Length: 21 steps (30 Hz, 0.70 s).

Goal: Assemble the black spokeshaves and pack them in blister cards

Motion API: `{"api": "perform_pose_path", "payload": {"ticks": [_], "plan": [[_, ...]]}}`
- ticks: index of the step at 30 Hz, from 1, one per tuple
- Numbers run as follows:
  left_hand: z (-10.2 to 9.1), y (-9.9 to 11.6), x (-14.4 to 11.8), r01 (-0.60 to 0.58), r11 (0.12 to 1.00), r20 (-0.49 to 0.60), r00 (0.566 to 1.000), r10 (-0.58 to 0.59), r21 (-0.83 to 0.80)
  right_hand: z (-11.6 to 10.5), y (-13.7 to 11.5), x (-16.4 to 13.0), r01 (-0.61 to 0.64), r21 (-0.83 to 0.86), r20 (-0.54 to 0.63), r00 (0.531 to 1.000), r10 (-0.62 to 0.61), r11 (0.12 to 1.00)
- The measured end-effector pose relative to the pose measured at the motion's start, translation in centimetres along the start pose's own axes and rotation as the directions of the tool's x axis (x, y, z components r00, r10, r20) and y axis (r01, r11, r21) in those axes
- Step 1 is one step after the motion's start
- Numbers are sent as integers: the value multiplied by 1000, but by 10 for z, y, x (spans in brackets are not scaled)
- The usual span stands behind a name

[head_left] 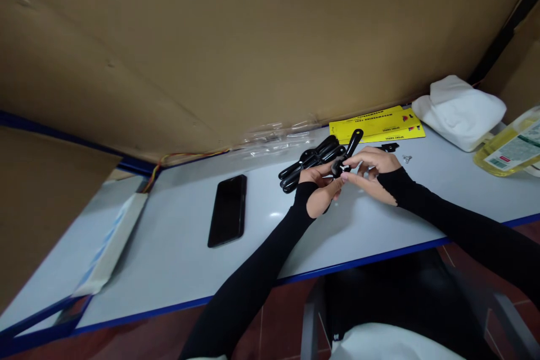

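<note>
Both of my hands meet over the table around one black spokeshave [354, 142]. One of its handles points up and away, past my fingers. My left hand [321, 194] is closed around its middle and lower part. With thumb and fingertips pinched, my right hand [374, 171] grips the middle of the same tool, where a small shiny metal part shows. My fingers partly cover that area. Just beyond my left hand lies a pile of several more black spokeshaves [314, 158]. Small black parts [388, 147] and some silver screws [406, 158] rest beyond my right hand.
Yellow printed cards [375, 127] and clear plastic sleeves [276, 140] lie along the back board. A black phone [228, 211] lies left of my hands. At the right are a white cloth bundle [459, 112] and a bottle of yellow liquid [508, 149].
</note>
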State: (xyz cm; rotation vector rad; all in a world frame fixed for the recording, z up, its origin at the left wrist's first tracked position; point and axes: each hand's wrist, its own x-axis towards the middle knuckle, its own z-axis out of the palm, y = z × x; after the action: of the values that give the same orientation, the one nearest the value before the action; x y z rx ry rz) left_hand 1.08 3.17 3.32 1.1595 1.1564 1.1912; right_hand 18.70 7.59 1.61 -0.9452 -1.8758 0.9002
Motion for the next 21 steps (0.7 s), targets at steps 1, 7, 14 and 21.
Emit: {"api": "perform_pose_path", "payload": {"ticks": [1,7,14,21], "plan": [[1,0,-1,-3,1000,-1,1000,3,8,-1,0,1,-5,9,-6,1000,5,1000],[4,-3,-3,-15,998,-24,1000,16,57,-12,-20,3,-218,185,82,975,206,958],[2,-9,1,-24,999,-55,998,26,39,-11,-15,10,-448,370,166,894,417,814],[5,-8,-5,-65,986,8,998,64,152,-16,-11,3,14,-147,65,998,-4,989]]}}
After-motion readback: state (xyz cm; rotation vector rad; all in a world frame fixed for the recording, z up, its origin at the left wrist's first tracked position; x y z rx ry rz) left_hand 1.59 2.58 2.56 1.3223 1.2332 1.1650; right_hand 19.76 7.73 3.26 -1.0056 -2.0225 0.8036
